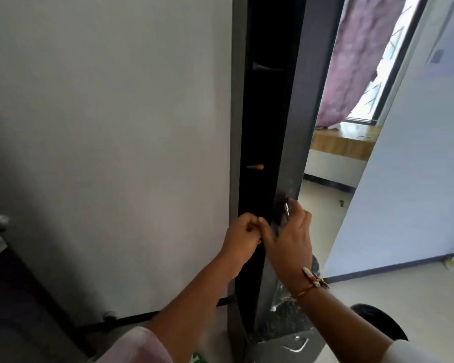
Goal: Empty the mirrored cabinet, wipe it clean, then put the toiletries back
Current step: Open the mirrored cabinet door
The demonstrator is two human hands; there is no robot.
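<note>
Both hands meet at the dark cabinet [262,142] edge near 5 o'clock: the left hand [243,235] curled into a fist, the right hand [290,235] pinching a small metal piece [287,209]; purple curtain [359,56] at 1 o'clock

My mirrored cabinet [266,142] stands tall and narrow, dark-framed. Its door [294,127] is ajar. The inside is black.

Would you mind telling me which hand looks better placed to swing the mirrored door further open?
Right hand: its fingers are already on the mirrored door edge; the left hand is fisted at the frame.
</note>
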